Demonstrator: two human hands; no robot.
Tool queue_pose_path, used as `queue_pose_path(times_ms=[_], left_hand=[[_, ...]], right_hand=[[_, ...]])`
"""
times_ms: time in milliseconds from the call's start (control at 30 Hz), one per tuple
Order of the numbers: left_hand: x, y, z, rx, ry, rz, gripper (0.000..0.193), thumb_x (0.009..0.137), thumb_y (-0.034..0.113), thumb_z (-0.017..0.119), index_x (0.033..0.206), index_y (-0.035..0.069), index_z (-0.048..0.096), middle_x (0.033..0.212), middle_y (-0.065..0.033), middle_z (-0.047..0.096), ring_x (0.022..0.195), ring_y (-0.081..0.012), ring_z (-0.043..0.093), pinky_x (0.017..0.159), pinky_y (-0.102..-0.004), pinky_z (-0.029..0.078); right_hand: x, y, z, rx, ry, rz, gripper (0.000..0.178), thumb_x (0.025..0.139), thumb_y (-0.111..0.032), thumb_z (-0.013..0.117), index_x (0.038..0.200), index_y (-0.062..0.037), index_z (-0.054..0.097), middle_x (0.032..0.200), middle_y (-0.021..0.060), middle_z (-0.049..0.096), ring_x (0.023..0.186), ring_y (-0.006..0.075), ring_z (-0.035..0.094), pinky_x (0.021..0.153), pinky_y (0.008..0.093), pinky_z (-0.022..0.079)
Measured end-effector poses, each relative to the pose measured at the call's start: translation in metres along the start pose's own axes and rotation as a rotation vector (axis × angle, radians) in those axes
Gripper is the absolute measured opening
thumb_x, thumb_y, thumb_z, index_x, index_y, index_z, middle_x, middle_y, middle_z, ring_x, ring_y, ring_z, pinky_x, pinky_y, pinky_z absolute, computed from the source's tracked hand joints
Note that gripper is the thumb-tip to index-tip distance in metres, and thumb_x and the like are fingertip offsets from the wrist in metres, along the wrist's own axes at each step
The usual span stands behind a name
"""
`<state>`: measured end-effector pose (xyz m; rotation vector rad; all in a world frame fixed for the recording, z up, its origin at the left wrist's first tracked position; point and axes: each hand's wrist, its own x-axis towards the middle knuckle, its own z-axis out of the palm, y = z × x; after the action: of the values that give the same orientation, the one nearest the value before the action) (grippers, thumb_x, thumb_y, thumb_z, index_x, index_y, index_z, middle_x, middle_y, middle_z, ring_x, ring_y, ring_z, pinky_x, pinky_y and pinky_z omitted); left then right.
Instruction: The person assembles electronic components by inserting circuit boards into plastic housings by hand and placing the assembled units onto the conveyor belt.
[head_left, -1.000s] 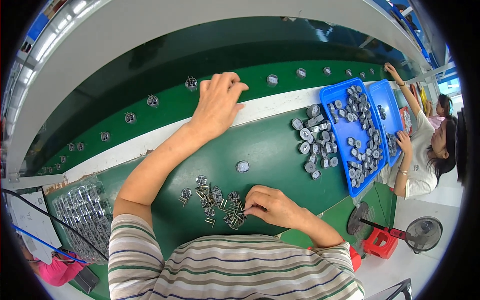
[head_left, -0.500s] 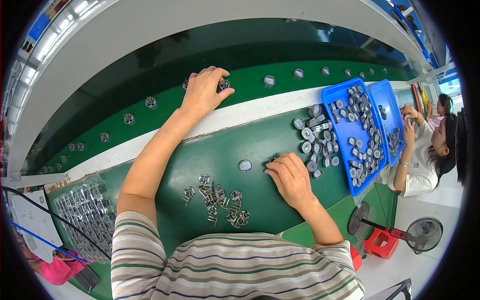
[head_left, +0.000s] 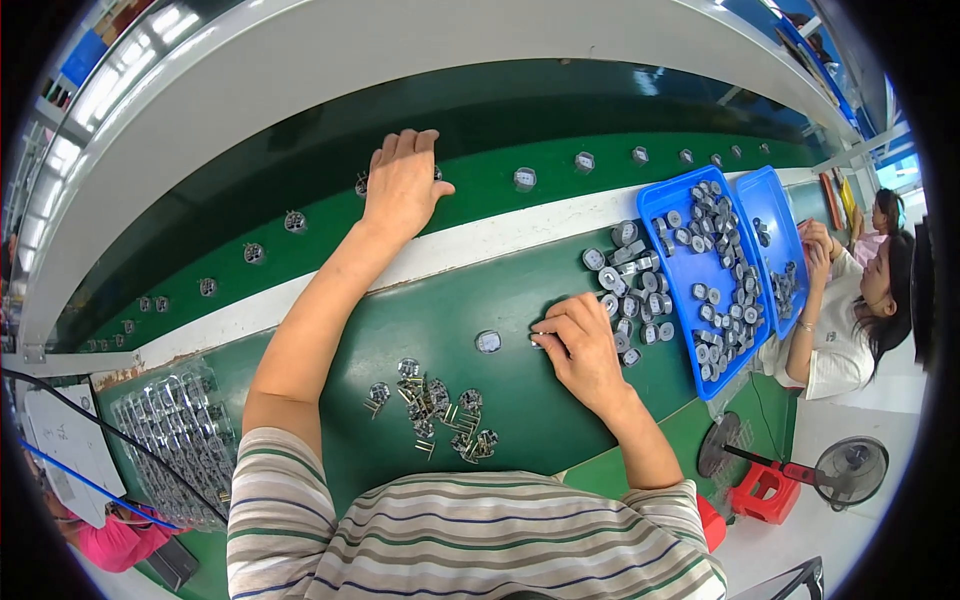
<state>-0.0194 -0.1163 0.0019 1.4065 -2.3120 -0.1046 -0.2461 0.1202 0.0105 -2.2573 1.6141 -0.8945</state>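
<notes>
My left hand (head_left: 400, 185) lies over the green conveyor belt (head_left: 480, 185), its fingers stretched out and nothing visibly gripped. A small round part (head_left: 437, 174) shows by its thumb, and another part (head_left: 362, 184) sits beside the fingers, partly hidden. Over the green bench, my right hand (head_left: 580, 345) pinches a small metallic part (head_left: 538, 338) whose shape is mostly covered by the fingertips. To the left of that hand rests one grey housing with a pale face (head_left: 488, 342). Nearer me lies a loose pile of clear round pieces with metal pins (head_left: 435, 400).
Several grey round housings (head_left: 630, 285) are heaped beside a blue tray (head_left: 705, 375) of similar parts. A second blue tray (head_left: 770, 260) stands beyond it, near a co-worker (head_left: 850, 300). Clear plastic trays (head_left: 170, 430) lie at left. A white rail (head_left: 530, 222) borders the belt.
My left hand has let go of the small part on the belt, shifted left and straightened its fingers. The right hand has turned slightly, showing a metallic bit at its fingertips.
</notes>
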Motion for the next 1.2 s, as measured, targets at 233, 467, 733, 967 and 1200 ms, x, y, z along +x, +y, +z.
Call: queue_pose_path(times_ms=[233,467,733,967,1200], left_hand=[[0.017,0.049,0.030,-0.201,0.101,0.338,0.051,0.075,0.028,0.093,0.118,0.009,0.072,0.124,-0.0081,0.067,0.121,-0.0335,0.060,0.102,-0.0493,0.046],[-0.001,0.060,0.012,-0.450,-0.074,0.245,0.031,0.077,0.023,0.093,0.098,0.009,0.074,0.108,-0.0047,0.066,0.116,-0.0282,0.057,0.098,-0.0452,0.041],[-0.092,0.059,-0.009,-0.602,-0.329,0.323,0.034,0.075,0.020,0.093,0.102,0.012,0.074,0.110,-0.0024,0.062,0.115,-0.0234,0.056,0.099,-0.0421,0.037],[-0.096,0.059,-0.008,-0.587,-0.332,0.301,0.036,0.076,0.027,0.094,0.103,0.010,0.077,0.110,-0.0018,0.060,0.114,-0.0230,0.056,0.098,-0.0418,0.038],[-0.096,0.059,-0.005,-0.598,-0.291,0.304,0.033,0.076,0.026,0.093,0.100,0.010,0.077,0.108,-0.0019,0.061,0.112,-0.0230,0.056,0.097,-0.0415,0.039]], right_hand=[[0.007,-0.002,0.001,0.007,0.031,0.054,0.019,0.078,-0.005,0.086,0.092,-0.0068,0.073,0.093,0.0056,0.066,0.096,0.0288,0.061,0.082,0.0428,0.044],[0.010,0.005,-0.014,-0.062,0.060,0.070,0.017,0.078,-0.005,0.087,0.089,-0.0062,0.074,0.094,0.0059,0.068,0.097,0.0287,0.061,0.084,0.0417,0.045],[0.029,0.003,-0.001,0.166,0.133,0.129,0.017,0.079,-0.004,0.087,0.092,-0.0064,0.076,0.099,0.0063,0.068,0.101,0.0281,0.060,0.090,0.0422,0.045],[0.041,0.013,0.022,0.054,0.121,0.057,0.020,0.076,-0.006,0.089,0.091,-0.0080,0.075,0.099,0.0034,0.068,0.101,0.0258,0.060,0.084,0.0418,0.041],[0.045,0.010,0.025,-0.112,0.145,-0.087,0.021,0.074,-0.006,0.088,0.089,-0.0093,0.073,0.098,0.0028,0.067,0.100,0.0248,0.060,0.081,0.0412,0.039]])
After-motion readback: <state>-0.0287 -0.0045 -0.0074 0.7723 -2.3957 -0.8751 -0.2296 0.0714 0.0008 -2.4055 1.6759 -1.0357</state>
